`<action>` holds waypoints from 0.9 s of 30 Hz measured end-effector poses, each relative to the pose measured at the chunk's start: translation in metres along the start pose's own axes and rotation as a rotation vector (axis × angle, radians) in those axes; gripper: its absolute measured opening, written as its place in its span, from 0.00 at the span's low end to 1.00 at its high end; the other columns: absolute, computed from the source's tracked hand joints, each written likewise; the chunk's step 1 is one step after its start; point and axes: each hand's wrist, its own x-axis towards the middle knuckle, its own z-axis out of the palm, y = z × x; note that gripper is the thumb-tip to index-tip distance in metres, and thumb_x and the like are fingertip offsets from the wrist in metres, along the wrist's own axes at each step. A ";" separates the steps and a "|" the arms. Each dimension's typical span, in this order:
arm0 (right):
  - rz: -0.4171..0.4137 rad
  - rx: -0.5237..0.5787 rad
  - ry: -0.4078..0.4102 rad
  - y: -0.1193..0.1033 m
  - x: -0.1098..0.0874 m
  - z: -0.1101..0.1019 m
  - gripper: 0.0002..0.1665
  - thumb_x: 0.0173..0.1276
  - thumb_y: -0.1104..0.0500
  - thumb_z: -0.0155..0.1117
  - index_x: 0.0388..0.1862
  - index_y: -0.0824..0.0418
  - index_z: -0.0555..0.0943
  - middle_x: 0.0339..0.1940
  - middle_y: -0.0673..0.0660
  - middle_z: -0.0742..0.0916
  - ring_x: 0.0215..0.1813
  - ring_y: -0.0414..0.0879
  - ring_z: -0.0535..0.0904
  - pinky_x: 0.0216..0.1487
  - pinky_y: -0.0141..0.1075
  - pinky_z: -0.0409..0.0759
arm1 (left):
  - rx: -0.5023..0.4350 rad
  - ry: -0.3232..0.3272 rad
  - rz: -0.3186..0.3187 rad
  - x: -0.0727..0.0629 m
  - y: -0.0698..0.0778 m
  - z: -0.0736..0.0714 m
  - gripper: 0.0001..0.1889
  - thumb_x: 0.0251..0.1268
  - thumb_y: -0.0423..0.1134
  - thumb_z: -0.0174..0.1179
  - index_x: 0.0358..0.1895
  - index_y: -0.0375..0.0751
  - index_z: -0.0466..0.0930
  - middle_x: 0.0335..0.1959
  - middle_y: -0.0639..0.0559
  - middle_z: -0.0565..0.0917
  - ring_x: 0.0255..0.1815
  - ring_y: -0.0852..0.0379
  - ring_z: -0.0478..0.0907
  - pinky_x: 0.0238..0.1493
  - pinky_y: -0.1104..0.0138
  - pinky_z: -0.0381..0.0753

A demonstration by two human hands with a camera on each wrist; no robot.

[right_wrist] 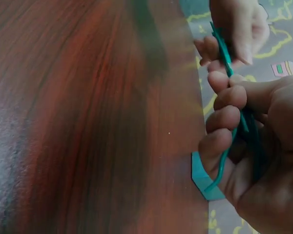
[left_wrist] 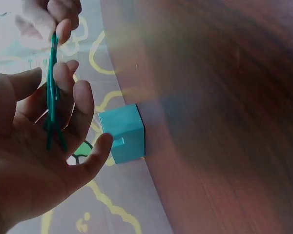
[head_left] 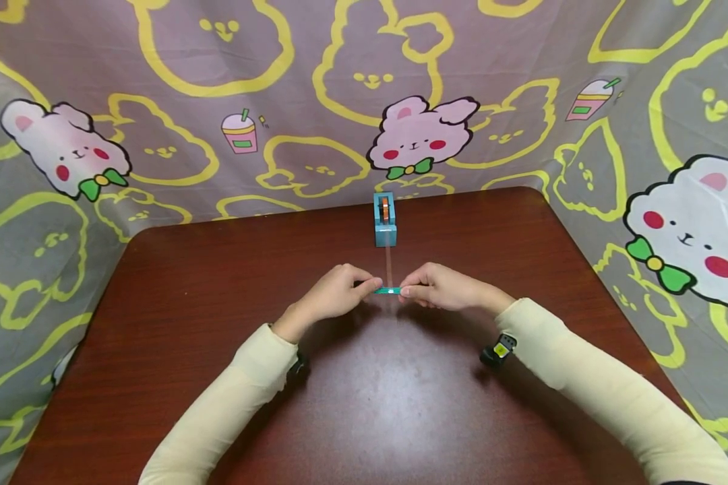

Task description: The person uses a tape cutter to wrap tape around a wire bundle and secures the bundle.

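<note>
- The left hand (head_left: 340,293) pinched the green cords (head_left: 389,291), strung between both hands, in its fingers.
- Beyond them, a blue tape dispenser (head_left: 385,236) stood on the bench (head_left: 218,269).
- The right hand (head_left: 439,285) pinched their other side.

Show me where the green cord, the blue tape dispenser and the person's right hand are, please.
Green cord (left_wrist: 51,92): left wrist view, partway along its strands.
Blue tape dispenser (head_left: 385,236): head view, on its front face, below the orange roll.
Right hand (head_left: 441,285): head view, on the back of the hand.
</note>
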 end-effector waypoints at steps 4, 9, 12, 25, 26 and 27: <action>-0.066 -0.127 0.070 0.003 -0.002 0.004 0.11 0.78 0.61 0.58 0.40 0.64 0.86 0.17 0.44 0.75 0.22 0.37 0.68 0.24 0.32 0.66 | -0.137 -0.109 -0.072 0.009 -0.007 -0.008 0.24 0.80 0.47 0.52 0.28 0.34 0.86 0.25 0.38 0.84 0.20 0.61 0.67 0.25 0.66 0.66; -0.150 -0.293 0.149 0.006 -0.004 0.010 0.09 0.76 0.63 0.60 0.41 0.62 0.87 0.19 0.45 0.78 0.23 0.37 0.71 0.28 0.33 0.72 | -0.356 -0.325 -0.155 0.020 -0.016 -0.014 0.26 0.83 0.45 0.47 0.37 0.27 0.87 0.25 0.43 0.85 0.26 0.56 0.79 0.41 0.56 0.80; -0.208 -0.405 0.192 0.008 -0.004 0.014 0.08 0.75 0.64 0.61 0.42 0.62 0.88 0.26 0.49 0.85 0.29 0.38 0.78 0.34 0.35 0.78 | -0.463 -0.398 -0.202 0.025 -0.021 -0.016 0.26 0.83 0.45 0.45 0.43 0.22 0.85 0.25 0.46 0.85 0.27 0.54 0.81 0.45 0.56 0.81; -0.385 -0.832 0.357 0.011 -0.007 0.022 0.08 0.67 0.66 0.70 0.44 0.60 0.87 0.25 0.48 0.79 0.25 0.40 0.73 0.27 0.33 0.76 | -0.610 -0.447 -0.321 0.030 -0.025 -0.015 0.26 0.82 0.45 0.48 0.47 0.20 0.83 0.22 0.49 0.80 0.24 0.57 0.75 0.36 0.65 0.79; -0.399 -0.862 0.365 0.011 -0.007 0.022 0.08 0.67 0.65 0.70 0.45 0.60 0.87 0.25 0.49 0.79 0.25 0.40 0.73 0.27 0.33 0.76 | -0.615 -0.448 -0.325 0.030 -0.025 -0.015 0.26 0.82 0.45 0.48 0.46 0.20 0.83 0.21 0.50 0.80 0.24 0.57 0.74 0.36 0.66 0.79; -0.413 -0.891 0.372 0.011 -0.007 0.022 0.08 0.68 0.65 0.70 0.45 0.61 0.87 0.25 0.49 0.80 0.26 0.41 0.74 0.27 0.33 0.76 | -0.619 -0.447 -0.326 0.030 -0.025 -0.015 0.25 0.82 0.45 0.48 0.46 0.20 0.83 0.21 0.50 0.79 0.24 0.57 0.74 0.35 0.66 0.80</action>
